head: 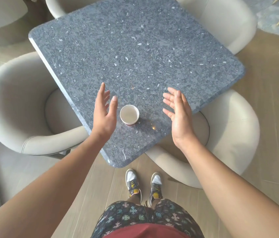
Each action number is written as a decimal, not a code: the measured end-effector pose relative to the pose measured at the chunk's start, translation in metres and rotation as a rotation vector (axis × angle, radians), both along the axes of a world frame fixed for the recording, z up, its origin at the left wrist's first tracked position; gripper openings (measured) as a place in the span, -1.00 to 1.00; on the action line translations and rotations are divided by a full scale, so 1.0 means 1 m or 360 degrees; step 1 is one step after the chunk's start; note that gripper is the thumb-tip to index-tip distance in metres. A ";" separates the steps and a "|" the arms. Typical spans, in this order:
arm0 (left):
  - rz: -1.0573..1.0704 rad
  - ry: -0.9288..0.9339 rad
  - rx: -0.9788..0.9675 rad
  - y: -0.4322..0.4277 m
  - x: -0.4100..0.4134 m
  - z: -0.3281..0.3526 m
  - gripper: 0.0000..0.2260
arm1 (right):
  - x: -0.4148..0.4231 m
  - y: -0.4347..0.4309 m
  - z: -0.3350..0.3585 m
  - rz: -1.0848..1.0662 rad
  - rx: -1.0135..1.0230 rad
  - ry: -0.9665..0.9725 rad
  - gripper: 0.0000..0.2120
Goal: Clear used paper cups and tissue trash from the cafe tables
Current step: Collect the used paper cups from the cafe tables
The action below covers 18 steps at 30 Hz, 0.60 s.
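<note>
A small paper cup (129, 115), white inside with a dark red base, stands upright near the front corner of the blue-grey speckled table (135, 57). My left hand (104, 114) hovers just left of the cup with straight fingers, palm turned toward it and not touching it. My right hand (178, 114) is held up to the cup's right, a hand's width away, fingers spread and palm facing left. Neither hand holds anything. No tissue shows on the table.
Cream tub chairs surround the table: one at the left (18, 107), one at the right (229, 134), two at the back (221, 19). I stand on pale wood floor (272, 83) at the table's front corner.
</note>
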<state>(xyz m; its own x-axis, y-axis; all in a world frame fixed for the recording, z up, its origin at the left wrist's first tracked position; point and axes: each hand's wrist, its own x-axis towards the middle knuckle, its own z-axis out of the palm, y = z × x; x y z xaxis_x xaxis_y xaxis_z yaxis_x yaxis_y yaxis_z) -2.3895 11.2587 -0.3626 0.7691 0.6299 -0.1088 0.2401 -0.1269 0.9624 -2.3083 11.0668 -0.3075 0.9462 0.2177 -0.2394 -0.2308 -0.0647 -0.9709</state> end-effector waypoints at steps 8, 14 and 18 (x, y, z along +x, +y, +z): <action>0.0104 -0.0420 0.0123 -0.014 -0.020 0.066 -0.51 | -0.013 0.001 0.027 0.0082 0.0098 -0.0173 -0.59; -0.0134 -0.0516 0.0171 -0.077 -0.015 0.098 -0.56 | -0.024 -0.064 0.051 -0.0155 0.0182 -0.0220 -0.60; -0.0485 -0.0592 0.0167 -0.153 -0.004 0.114 -0.53 | -0.037 -0.139 0.070 -0.0404 0.0197 -0.0311 -0.59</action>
<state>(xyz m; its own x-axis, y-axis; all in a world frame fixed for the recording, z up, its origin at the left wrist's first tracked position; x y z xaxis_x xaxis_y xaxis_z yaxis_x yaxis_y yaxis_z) -2.3939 11.1057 -0.2488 0.8946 0.3632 0.2605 -0.1808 -0.2389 0.9541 -2.3454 10.9281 -0.2374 0.9993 -0.0147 -0.0348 -0.0333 0.0919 -0.9952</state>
